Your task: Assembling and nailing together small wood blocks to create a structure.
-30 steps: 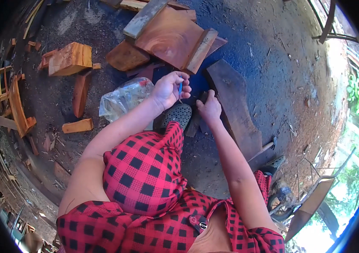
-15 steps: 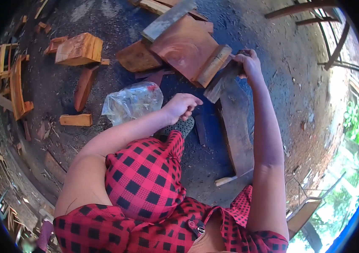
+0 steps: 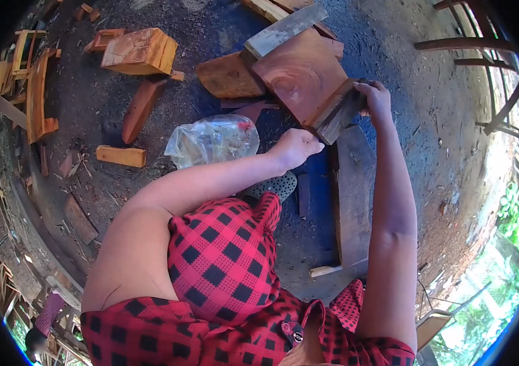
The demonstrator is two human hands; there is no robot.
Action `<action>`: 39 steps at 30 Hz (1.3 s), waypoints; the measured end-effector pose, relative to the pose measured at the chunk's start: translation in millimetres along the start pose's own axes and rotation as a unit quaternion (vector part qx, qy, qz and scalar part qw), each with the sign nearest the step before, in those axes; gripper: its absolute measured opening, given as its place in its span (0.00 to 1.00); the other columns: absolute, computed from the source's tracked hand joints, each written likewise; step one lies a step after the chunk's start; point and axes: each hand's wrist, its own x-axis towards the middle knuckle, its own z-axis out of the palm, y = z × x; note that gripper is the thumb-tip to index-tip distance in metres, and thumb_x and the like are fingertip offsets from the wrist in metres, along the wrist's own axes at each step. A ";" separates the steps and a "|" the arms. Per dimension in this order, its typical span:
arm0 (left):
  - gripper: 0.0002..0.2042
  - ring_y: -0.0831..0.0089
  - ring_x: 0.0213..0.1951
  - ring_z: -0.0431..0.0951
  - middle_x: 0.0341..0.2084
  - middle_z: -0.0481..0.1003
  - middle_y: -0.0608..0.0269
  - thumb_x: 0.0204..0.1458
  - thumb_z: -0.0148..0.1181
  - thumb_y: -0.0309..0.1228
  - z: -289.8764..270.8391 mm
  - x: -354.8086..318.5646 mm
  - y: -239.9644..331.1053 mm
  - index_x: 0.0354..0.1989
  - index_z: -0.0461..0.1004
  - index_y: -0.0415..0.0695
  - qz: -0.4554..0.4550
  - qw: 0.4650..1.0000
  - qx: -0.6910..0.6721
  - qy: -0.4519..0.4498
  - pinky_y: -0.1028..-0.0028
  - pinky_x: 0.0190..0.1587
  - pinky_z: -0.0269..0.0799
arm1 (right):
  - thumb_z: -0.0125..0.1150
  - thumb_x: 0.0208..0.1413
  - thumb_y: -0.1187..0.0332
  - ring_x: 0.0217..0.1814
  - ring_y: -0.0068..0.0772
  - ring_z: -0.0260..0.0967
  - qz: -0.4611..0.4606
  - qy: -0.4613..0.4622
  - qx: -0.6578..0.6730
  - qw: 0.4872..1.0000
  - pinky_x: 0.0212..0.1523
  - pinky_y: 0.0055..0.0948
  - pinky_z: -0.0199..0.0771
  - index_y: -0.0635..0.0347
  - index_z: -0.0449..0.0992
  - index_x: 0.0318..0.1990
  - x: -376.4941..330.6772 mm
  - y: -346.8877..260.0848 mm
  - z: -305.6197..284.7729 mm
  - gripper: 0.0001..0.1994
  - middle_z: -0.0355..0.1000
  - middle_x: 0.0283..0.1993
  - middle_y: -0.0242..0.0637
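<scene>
My right hand (image 3: 374, 102) is closed on the far end of a short dark wood block (image 3: 339, 119). At the block's near end, my left hand (image 3: 296, 149) has its fingers bent and pressed together against the corner; the exact grip is partly hidden. The held block lies against a lighter brown block (image 3: 331, 102) on the edge of a broad reddish board (image 3: 293, 76) with swirling grain. A grey weathered plank (image 3: 287, 29) rests across that board's far side. Below my right hand, a long dark board (image 3: 354, 195) lies on the ground.
A clear plastic bag (image 3: 211, 143) sits left of my left hand, near a perforated shoe (image 3: 281, 185). Orange wood blocks (image 3: 140, 52) and a small orange piece (image 3: 121, 156) lie at left. Wooden frames (image 3: 40, 94) stand far left; dark wooden rails (image 3: 467, 44) are at far right.
My right hand has brought the dark block up against the lighter block on the board. My left hand has moved right and forward to its near end. The view has shifted slightly.
</scene>
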 end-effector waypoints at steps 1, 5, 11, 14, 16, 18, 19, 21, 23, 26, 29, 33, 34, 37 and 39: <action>0.09 0.87 0.13 0.58 0.13 0.63 0.76 0.52 0.58 0.35 0.5 1.4 1.8 0.26 0.74 0.42 0.000 1.000 -0.001 0.000 0.81 0.13 0.50 | 0.65 0.40 0.64 0.18 0.28 0.68 0.004 0.008 -0.007 1.000 0.11 0.26 0.67 0.66 0.72 0.38 1.4 -0.3 -0.2 0.18 0.70 0.26 0.38; 0.12 0.81 0.24 0.66 0.18 0.70 0.68 0.48 0.60 0.34 2.9 7.5 7.4 0.24 0.75 0.34 -0.016 1.000 -0.018 0.004 0.74 0.29 0.63 | 0.64 0.40 0.65 0.18 0.29 0.68 0.021 0.007 -0.007 1.000 0.11 0.27 0.68 0.66 0.73 0.37 5.6 2.0 -5.5 0.17 0.70 0.26 0.38; 0.12 0.86 0.19 0.60 0.16 0.64 0.76 0.52 0.59 0.35 4.1 14.0 -6.6 0.23 0.73 0.40 0.022 0.999 0.014 0.028 0.79 0.19 0.55 | 0.64 0.40 0.65 0.17 0.30 0.68 0.014 0.007 -0.018 1.000 0.11 0.27 0.68 0.67 0.73 0.34 2.9 -5.1 1.2 0.16 0.70 0.27 0.39; 0.14 0.85 0.19 0.59 0.15 0.64 0.76 0.52 0.58 0.36 5.9 15.9 -2.8 0.20 0.72 0.40 0.030 0.998 0.044 0.044 0.78 0.20 0.54 | 0.64 0.40 0.64 0.16 0.29 0.68 0.021 0.022 -0.035 0.999 0.12 0.26 0.69 0.67 0.73 0.35 3.3 -2.8 -0.9 0.17 0.70 0.26 0.40; 0.15 0.85 0.18 0.59 0.14 0.64 0.75 0.52 0.58 0.37 6.8 16.6 -1.3 0.19 0.72 0.40 0.033 0.996 0.057 0.054 0.77 0.20 0.54 | 0.65 0.40 0.64 0.16 0.29 0.68 0.013 0.021 -0.033 0.999 0.12 0.26 0.68 0.68 0.73 0.36 5.0 1.3 -1.3 0.18 0.70 0.27 0.40; 0.17 0.76 0.19 0.64 0.13 0.67 0.61 0.50 0.58 0.37 6.1 19.8 -0.7 0.19 0.72 0.33 0.001 0.996 0.053 0.067 0.69 0.25 0.62 | 0.66 0.40 0.63 0.16 0.29 0.68 0.004 0.018 -0.031 0.999 0.12 0.25 0.68 0.69 0.72 0.37 4.7 3.7 -1.0 0.20 0.70 0.27 0.40; 0.17 0.76 0.19 0.64 0.13 0.67 0.61 0.50 0.58 0.37 6.2 21.1 -2.3 0.19 0.72 0.33 0.001 0.996 0.052 0.067 0.69 0.25 0.62 | 0.66 0.40 0.62 0.16 0.29 0.67 0.007 0.021 -0.024 0.999 0.12 0.25 0.68 0.69 0.71 0.38 3.5 4.3 0.2 0.21 0.70 0.27 0.40; 0.17 0.76 0.19 0.64 0.12 0.67 0.61 0.50 0.58 0.36 6.8 22.7 -4.1 0.18 0.72 0.33 0.008 0.996 0.047 0.078 0.68 0.25 0.62 | 0.66 0.40 0.62 0.16 0.28 0.67 0.011 0.025 -0.017 1.000 0.12 0.25 0.68 0.70 0.70 0.39 1.4 3.7 0.8 0.22 0.70 0.27 0.40; 0.17 0.76 0.19 0.65 0.12 0.67 0.61 0.50 0.58 0.36 6.4 23.6 -4.2 0.18 0.72 0.33 -0.008 0.996 0.041 0.077 0.68 0.25 0.62 | 0.67 0.41 0.61 0.16 0.27 0.67 0.021 0.016 -0.016 1.000 0.11 0.24 0.66 0.70 0.70 0.39 -0.5 1.5 0.5 0.22 0.69 0.26 0.38; 0.16 0.76 0.19 0.65 0.13 0.68 0.62 0.50 0.58 0.36 5.7 23.2 -4.6 0.18 0.73 0.34 -0.028 0.997 0.027 0.071 0.69 0.25 0.62 | 0.67 0.42 0.62 0.15 0.26 0.65 0.010 0.012 -0.002 1.000 0.10 0.24 0.64 0.69 0.70 0.38 -2.0 1.8 1.1 0.21 0.69 0.25 0.37; 0.16 0.77 0.20 0.65 0.13 0.68 0.63 0.50 0.59 0.36 3.6 22.0 -5.8 0.19 0.73 0.34 -0.023 0.997 0.012 0.068 0.70 0.25 0.62 | 0.67 0.42 0.62 0.15 0.25 0.65 0.019 0.001 0.004 1.000 0.10 0.23 0.64 0.68 0.70 0.37 -4.5 0.1 2.1 0.20 0.68 0.25 0.36; 0.13 0.85 0.11 0.56 0.12 0.61 0.72 0.53 0.57 0.34 3.4 17.8 1.3 0.21 0.68 0.41 -0.014 0.999 -0.025 0.031 0.78 0.11 0.48 | 0.68 0.42 0.60 0.16 0.25 0.66 0.021 0.006 -0.004 1.000 0.11 0.23 0.65 0.69 0.70 0.39 -0.8 8.0 0.6 0.23 0.69 0.27 0.37; 0.13 0.85 0.11 0.56 0.12 0.61 0.72 0.53 0.57 0.34 3.2 17.6 2.9 0.21 0.68 0.41 -0.013 0.999 -0.023 0.031 0.78 0.11 0.48 | 0.67 0.44 0.57 0.15 0.25 0.65 0.002 0.017 -0.009 1.000 0.10 0.22 0.64 0.66 0.71 0.38 0.3 11.7 1.2 0.22 0.68 0.25 0.36; 0.13 0.85 0.11 0.57 0.12 0.62 0.73 0.52 0.59 0.35 -0.1 16.2 3.3 0.20 0.70 0.41 -0.017 0.999 -0.014 0.039 0.79 0.12 0.48 | 0.65 0.46 0.53 0.15 0.24 0.65 -0.006 0.018 -0.022 1.000 0.11 0.22 0.64 0.63 0.70 0.43 -0.4 10.7 3.3 0.24 0.68 0.26 0.36; 0.12 0.84 0.13 0.60 0.13 0.65 0.73 0.49 0.62 0.36 -4.5 14.7 4.3 0.22 0.73 0.41 -0.004 0.999 0.013 0.048 0.79 0.14 0.52 | 0.64 0.46 0.52 0.17 0.24 0.66 0.007 0.010 -0.030 0.999 0.12 0.22 0.65 0.63 0.68 0.48 -6.0 8.2 1.8 0.28 0.69 0.29 0.37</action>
